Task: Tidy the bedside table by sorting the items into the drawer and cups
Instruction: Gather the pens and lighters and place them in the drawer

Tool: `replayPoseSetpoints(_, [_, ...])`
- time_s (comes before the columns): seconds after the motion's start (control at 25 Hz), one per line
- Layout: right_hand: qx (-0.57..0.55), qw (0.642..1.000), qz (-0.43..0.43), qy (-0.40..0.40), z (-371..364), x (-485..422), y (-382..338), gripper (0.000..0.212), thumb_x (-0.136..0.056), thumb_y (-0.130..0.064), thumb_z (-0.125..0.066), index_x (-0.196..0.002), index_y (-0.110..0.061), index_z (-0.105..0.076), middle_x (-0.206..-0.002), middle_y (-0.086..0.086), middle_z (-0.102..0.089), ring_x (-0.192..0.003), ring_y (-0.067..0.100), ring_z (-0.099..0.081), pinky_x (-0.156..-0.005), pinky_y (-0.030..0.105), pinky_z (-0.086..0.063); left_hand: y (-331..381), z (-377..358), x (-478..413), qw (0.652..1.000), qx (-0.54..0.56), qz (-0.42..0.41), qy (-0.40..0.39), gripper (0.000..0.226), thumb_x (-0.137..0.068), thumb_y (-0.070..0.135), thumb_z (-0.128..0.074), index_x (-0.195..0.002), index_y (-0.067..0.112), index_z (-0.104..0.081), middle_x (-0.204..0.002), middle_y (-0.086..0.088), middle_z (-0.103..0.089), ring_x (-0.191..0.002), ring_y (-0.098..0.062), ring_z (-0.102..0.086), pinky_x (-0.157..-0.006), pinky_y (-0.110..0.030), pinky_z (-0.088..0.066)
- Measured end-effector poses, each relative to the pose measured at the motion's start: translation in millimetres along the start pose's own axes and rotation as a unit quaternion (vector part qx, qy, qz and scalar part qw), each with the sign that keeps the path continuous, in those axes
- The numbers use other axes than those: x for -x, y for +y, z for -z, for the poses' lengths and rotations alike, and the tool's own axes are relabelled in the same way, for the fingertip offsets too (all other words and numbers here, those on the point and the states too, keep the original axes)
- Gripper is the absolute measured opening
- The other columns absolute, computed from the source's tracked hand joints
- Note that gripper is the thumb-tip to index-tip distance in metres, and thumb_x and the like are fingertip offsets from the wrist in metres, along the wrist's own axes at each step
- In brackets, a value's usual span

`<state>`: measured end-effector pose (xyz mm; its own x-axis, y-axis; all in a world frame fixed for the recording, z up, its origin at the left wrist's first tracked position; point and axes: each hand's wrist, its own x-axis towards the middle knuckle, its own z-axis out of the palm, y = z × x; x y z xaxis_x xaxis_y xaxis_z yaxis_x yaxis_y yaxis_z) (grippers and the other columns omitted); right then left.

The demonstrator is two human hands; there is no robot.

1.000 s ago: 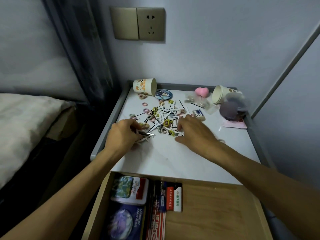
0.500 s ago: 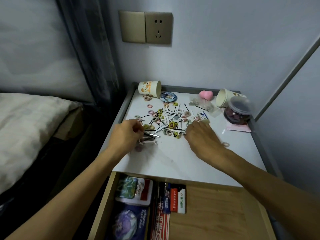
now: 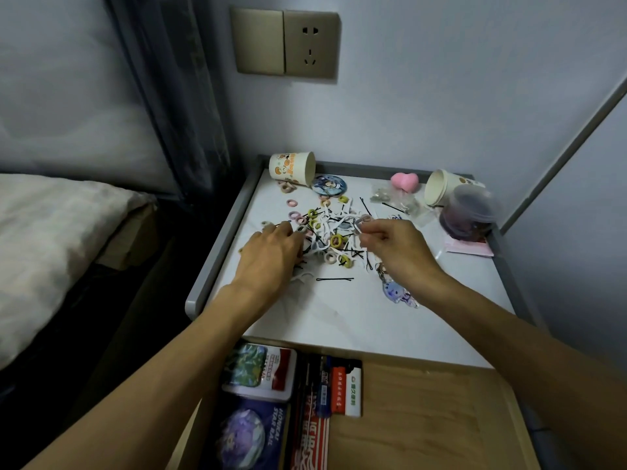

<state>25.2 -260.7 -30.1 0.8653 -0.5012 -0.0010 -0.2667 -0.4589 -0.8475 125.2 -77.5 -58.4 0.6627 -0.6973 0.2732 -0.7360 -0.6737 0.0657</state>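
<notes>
Hands [image 3: 271, 252] [image 3: 397, 247] forward, white pick [image 3: 355, 228] between fingertips [image 3: 365, 233]

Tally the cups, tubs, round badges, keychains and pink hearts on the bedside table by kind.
Paper cups: 2
Round badge: 1
Pink heart: 1
Clear tub: 1
Keychain charm: 1
Total: 6

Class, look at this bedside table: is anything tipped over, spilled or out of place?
Yes. The left cup and right cup lie on their sides at the back of the table. Hair ties, hairpins and white picks form a scattered heap mid-table, outside both cups.
</notes>
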Motion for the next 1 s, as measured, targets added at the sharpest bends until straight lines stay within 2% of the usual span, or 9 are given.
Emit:
replayPoseSetpoints(0.12, [-0.108,0.993,-0.036,-0.019,2.5,6.9,-3.5,0.025,-0.093,-0.013,-0.063,-0.116,-0.003,-0.067,-0.112,0.005,-0.066,-0.073,0.004,-0.062,-0.059,0.006,-0.045,2.6,5.8,2.3,0.998,0.04,0.008,0.044,0.02,-0.088,0.008,-0.057,-0.106,0.014,-0.051,-0.09,-0.011,-0.066,-0.078,-0.038,-0.061,-0.06,-0.039,-0.045])
replayPoseSetpoints(0.24, [-0.184,0.979,-0.078,-0.047,5.3,16.2,-12.2,0.016,-0.094,-0.015,-0.063,-0.103,-0.003,-0.068,-0.084,0.003,-0.066,-0.062,0.008,-0.061,-0.057,0.014,-0.049,9.8,18.3,6.8,0.985,0.141,0.014,0.095,0.023,-0.091,0.009,-0.057,-0.108,0.021,-0.047,-0.092,-0.004,-0.069,-0.073,-0.032,-0.063,-0.06,-0.041,-0.052])
replayPoseSetpoints(0.32, [-0.262,0.956,-0.105,-0.076,6.1,25.9,-19.8,0.014,-0.094,-0.014,-0.061,-0.095,-0.002,-0.066,-0.078,0.006,-0.064,-0.063,0.012,-0.063,-0.061,0.019,-0.054,15.9,27.5,11.7,0.974,0.19,-0.02,0.119,0.02,-0.091,0.009,-0.062,-0.105,0.022,-0.053,-0.092,0.0,-0.068,-0.076,-0.025,-0.065,-0.062,-0.041,-0.055])
replayPoseSetpoints(0.4, [-0.323,0.932,-0.128,-0.104,9.2,40.8,-25.2,0.016,-0.094,-0.013,-0.061,-0.098,0.001,-0.065,-0.082,0.01,-0.067,-0.069,0.015,-0.066,-0.064,0.021,-0.056,20.9,35.6,18.5,0.965,0.225,-0.06,0.122,0.015,-0.088,0.009,-0.068,-0.097,0.018,-0.062,-0.088,0.002,-0.067,-0.077,-0.015,-0.063,-0.067,-0.036,-0.054])
replayPoseSetpoints(0.52, [-0.368,0.905,-0.17,-0.129,14.0,69.8,-22.6,0.02,-0.092,-0.014,-0.062,-0.104,0.001,-0.065,-0.096,0.015,-0.073,-0.08,0.022,-0.071,-0.068,0.025,-0.058,28.5,41.4,31.3,0.954,0.26,-0.08,0.125,0.013,-0.079,0.005,-0.077,-0.088,0.013,-0.071,-0.083,0.003,-0.071,-0.073,-0.005,-0.06,-0.071,-0.011,-0.047])
replayPoseSetpoints(0.6, [-0.384,0.892,-0.194,-0.14,13.0,88.7,-17.0,0.019,-0.092,-0.014,-0.061,-0.104,0.0,-0.064,-0.102,0.017,-0.073,-0.087,0.026,-0.072,-0.069,0.027,-0.059,35.0,41.6,40.0,0.95,0.273,-0.073,0.13,0.017,-0.075,-0.001,-0.079,-0.086,0.011,-0.074,-0.083,0.003,-0.073,-0.072,-0.005,-0.063,-0.073,-0.007,-0.046])
replayPoseSetpoints(0.72, [-0.405,0.881,-0.204,-0.134,6.6,108.4,-13.0,0.015,-0.093,-0.012,-0.06,-0.102,-0.001,-0.063,-0.099,0.019,-0.073,-0.086,0.027,-0.073,-0.067,0.027,-0.059,51.7,42.0,52.1,0.945,0.298,-0.063,0.122,0.026,-0.076,-0.01,-0.069,-0.089,0.011,-0.076,-0.092,0.003,-0.075,-0.081,-0.005,-0.068,-0.079,-0.006,-0.048])
replayPoseSetpoints(0.84, [-0.43,0.875,-0.189,-0.119,2.2,112.7,-12.6,0.014,-0.092,-0.009,-0.06,-0.103,0.0,-0.063,-0.092,0.015,-0.074,-0.082,0.024,-0.074,-0.065,0.026,-0.058,66.1,46.1,57.7,0.931,0.348,-0.044,0.106,0.032,-0.075,-0.001,-0.053,-0.094,0.01,-0.076,-0.101,0.005,-0.075,-0.094,-0.003,-0.067,-0.086,-0.013,-0.051])
replayPoseSetpoints(1.0, [-0.431,0.876,-0.179,-0.122,6.2,110.1,-10.9,0.01,-0.091,-0.005,-0.061,-0.098,-0.001,-0.065,-0.083,0.012,-0.073,-0.073,0.019,-0.072,-0.063,0.024,-0.057,78.4,49.4,61.7,0.913,0.4,-0.021,0.079,0.028,-0.081,0.005,-0.051,-0.092,0.011,-0.076,-0.098,0.007,-0.074,-0.094,-0.001,-0.066,-0.081,-0.015,-0.051])
